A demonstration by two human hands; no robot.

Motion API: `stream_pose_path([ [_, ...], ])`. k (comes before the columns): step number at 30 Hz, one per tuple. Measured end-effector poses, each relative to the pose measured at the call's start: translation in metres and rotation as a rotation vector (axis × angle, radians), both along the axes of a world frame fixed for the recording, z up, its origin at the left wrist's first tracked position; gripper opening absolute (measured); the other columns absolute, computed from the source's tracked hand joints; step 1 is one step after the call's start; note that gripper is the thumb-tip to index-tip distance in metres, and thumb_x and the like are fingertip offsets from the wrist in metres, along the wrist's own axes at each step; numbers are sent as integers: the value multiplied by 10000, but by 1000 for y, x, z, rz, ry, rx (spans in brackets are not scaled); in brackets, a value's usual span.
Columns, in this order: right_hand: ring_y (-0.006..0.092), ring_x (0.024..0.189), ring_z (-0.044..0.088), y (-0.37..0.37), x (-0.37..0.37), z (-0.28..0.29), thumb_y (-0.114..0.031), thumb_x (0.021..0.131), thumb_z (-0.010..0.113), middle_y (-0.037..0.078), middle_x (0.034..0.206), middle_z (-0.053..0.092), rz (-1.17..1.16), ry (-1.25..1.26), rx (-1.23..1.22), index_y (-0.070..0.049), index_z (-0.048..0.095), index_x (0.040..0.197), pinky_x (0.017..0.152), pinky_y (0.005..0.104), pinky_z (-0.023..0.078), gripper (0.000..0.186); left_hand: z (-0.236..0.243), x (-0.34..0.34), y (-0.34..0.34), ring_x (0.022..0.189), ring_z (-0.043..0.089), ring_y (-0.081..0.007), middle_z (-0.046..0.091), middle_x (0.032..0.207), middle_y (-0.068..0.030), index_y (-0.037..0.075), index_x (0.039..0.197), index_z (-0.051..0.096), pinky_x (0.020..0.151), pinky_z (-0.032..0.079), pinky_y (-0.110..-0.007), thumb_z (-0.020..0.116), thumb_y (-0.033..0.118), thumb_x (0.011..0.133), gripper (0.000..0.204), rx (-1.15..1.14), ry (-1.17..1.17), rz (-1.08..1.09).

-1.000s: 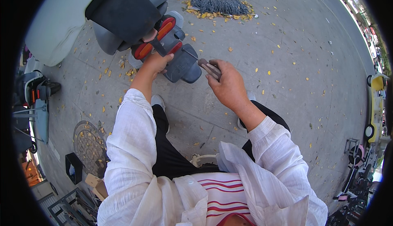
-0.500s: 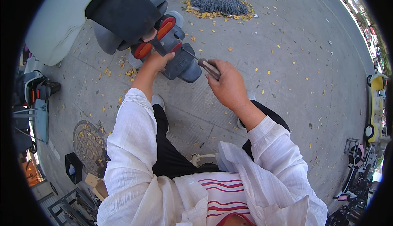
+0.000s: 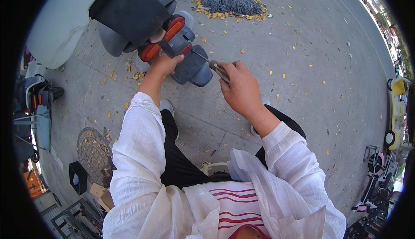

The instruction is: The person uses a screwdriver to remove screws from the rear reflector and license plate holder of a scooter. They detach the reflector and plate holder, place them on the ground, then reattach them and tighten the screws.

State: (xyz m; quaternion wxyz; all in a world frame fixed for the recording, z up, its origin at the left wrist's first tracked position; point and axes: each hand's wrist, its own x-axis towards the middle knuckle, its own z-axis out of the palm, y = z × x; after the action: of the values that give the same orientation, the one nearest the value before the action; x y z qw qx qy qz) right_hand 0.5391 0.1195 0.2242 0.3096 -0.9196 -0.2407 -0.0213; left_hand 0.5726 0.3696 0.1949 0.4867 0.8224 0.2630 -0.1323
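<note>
Left hand [image 3: 166, 64]: fingers pressing against the grey plastic scooter rear [image 3: 190, 64] with orange-red tail lights, far left of centre. Right hand [image 3: 240, 87]: fingers clenching a grey-handled screwdriver [image 3: 216, 67], tip touching that rear. Mop [image 3: 231, 4] lying farther off on paving.

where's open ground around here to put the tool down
The widest bare paving lies to the right of the right hand, between the broom head and the parked vehicles at the right rim, with only scattered leaves. A smaller patch lies between the left hand and the manhole cover. It is crowded around the scooter's rear and at lower left by the crates.
</note>
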Motion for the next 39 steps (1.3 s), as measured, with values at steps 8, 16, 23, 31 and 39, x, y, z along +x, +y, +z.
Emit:
stream_pose_path([
  [8,306,896,637,2,17,-1,-194,820,665,222,1007,629,-205,673,500,36,605,1111,733,371,496,375,4,-6,-1,1037,585,-229,581,1208,-147,-1,1331,479,701,519,-307,686,330,830,635,-63,-42,-8],
  [16,334,908,623,-2,-7,16,-181,817,650,196,1012,630,-2,95,38,-13,613,1109,737,386,494,340,0,-7,3,1001,595,-207,601,1176,-143,-3,1343,460,704,513,-316,694,321,821,657,-78,-91,-59],
  [23,365,835,622,-19,-3,22,-185,810,646,203,945,642,-30,302,193,7,620,1070,730,404,494,323,7,-16,-13,944,617,-212,615,1136,-174,-52,1324,457,706,511,-307,700,275,791,671,38,11,-121],
  [31,334,812,645,-57,-4,24,-193,806,628,203,897,667,91,508,165,17,645,1046,731,370,495,320,-7,-61,-34,938,625,-238,620,1094,-192,-63,1291,470,694,512,-339,693,206,766,630,1,168,-350],
  [39,160,740,588,-69,-7,28,-166,811,616,110,829,658,172,559,206,21,637,1087,693,301,477,333,9,-92,-36,931,631,-272,643,1034,-205,-62,1160,569,826,470,-345,696,228,731,533,25,77,-262],
])
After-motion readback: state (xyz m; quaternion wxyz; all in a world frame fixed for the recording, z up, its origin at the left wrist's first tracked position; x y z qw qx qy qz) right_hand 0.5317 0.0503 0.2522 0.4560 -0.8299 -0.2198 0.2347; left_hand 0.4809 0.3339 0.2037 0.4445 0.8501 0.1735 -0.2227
